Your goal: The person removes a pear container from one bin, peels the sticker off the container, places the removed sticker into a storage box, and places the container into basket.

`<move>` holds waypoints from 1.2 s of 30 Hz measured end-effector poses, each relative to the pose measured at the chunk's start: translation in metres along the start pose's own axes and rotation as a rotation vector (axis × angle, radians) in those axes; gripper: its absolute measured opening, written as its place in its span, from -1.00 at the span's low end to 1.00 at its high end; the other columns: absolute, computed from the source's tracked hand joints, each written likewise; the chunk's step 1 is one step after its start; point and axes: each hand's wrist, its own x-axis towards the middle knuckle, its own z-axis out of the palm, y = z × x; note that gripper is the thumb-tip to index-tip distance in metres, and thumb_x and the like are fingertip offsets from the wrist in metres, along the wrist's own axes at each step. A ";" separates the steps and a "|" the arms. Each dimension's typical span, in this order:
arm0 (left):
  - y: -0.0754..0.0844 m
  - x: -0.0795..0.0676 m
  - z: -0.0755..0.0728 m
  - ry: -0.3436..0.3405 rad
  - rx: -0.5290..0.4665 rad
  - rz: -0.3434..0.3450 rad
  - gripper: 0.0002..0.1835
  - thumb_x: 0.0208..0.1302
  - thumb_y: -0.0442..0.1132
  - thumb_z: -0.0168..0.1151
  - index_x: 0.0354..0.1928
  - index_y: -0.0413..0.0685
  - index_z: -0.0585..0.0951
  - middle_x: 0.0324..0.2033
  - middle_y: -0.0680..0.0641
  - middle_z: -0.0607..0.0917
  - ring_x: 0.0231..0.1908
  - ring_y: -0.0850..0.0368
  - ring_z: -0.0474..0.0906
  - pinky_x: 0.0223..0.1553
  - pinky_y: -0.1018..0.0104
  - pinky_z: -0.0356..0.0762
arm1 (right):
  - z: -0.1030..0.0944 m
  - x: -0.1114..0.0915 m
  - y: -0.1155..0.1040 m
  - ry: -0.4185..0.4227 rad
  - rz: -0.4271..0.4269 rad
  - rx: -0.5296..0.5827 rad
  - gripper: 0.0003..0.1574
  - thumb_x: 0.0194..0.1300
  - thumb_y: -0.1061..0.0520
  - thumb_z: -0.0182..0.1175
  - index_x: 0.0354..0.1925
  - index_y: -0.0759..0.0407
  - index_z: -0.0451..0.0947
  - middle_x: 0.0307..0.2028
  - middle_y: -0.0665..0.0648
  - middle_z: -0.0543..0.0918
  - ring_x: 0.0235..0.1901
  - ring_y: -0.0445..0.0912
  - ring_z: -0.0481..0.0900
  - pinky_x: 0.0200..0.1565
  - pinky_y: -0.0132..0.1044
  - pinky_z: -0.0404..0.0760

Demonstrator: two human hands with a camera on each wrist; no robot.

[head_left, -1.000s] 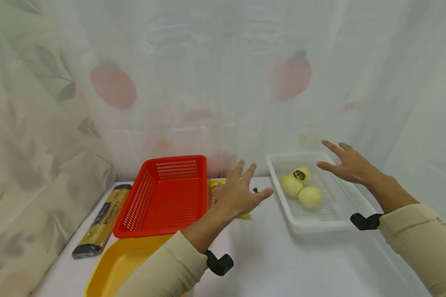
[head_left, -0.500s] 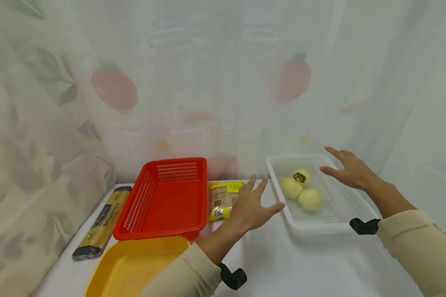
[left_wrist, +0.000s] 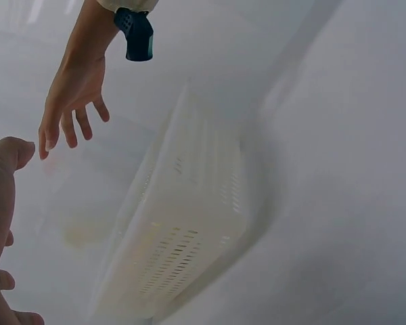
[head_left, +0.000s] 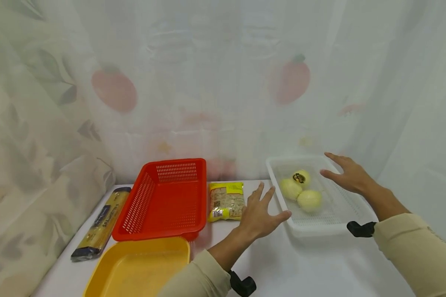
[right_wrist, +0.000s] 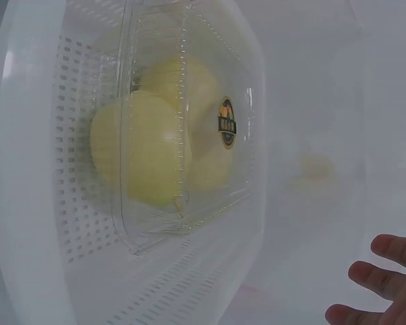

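Observation:
My left hand (head_left: 262, 215) hovers over the white table with its fingers spread, between a yellow-topped clear bag (head_left: 226, 201) and a white perforated basket (head_left: 299, 232). It holds nothing. Above the basket's right side is my right hand (head_left: 347, 175), fingers extended and also holding nothing. Inside the basket lies a clear plastic clamshell box (right_wrist: 152, 227) with several pale yellow-green round fruits (right_wrist: 139, 149); their kind is uncertain. A dark label (right_wrist: 227, 123) sticks to the box. In the left wrist view, the basket's outer wall (left_wrist: 183, 250) shows between the hands.
A red perforated basket (head_left: 176, 206) stands left of the bag. In front of it is a yellow tray (head_left: 141, 264), its near part cut off by the frame. A spaghetti packet (head_left: 103, 225) lies at the far left. Curtains (head_left: 215, 82) hang behind the table.
My left hand has moved right and toward me, uncovering the yellow-topped bag. My right hand has lowered slightly over the white basket. The baskets and packets stay in place.

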 end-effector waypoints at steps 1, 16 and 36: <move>0.000 0.000 0.002 -0.003 0.000 0.000 -0.10 0.11 0.45 0.09 0.46 0.29 0.23 0.49 0.11 -0.03 0.40 -0.08 0.01 0.16 -0.33 0.16 | 0.001 0.000 0.001 0.002 0.004 0.002 -0.03 0.38 -0.27 0.04 0.49 0.21 -0.02 0.33 0.59 0.07 0.28 0.51 -0.02 0.07 0.51 0.04; -0.005 0.001 0.031 -0.032 -0.081 -0.007 -0.15 0.12 0.41 0.12 0.44 0.33 0.26 0.48 0.15 -0.05 0.39 -0.14 0.02 0.13 -0.39 0.16 | 0.014 0.001 0.012 0.024 0.035 0.067 -0.03 0.38 -0.27 0.05 0.47 0.24 0.01 0.34 0.57 0.08 0.27 0.51 0.00 0.07 0.51 0.05; -0.008 0.007 0.057 -0.065 -0.108 -0.027 -0.18 0.13 0.39 0.16 0.43 0.33 0.29 0.48 0.07 0.00 0.37 -0.08 0.08 0.12 -0.32 0.24 | 0.029 0.006 0.013 -0.010 0.103 0.089 -0.04 0.39 -0.29 0.00 0.48 0.21 0.00 0.30 0.61 0.08 0.15 0.54 0.22 -0.02 0.48 0.26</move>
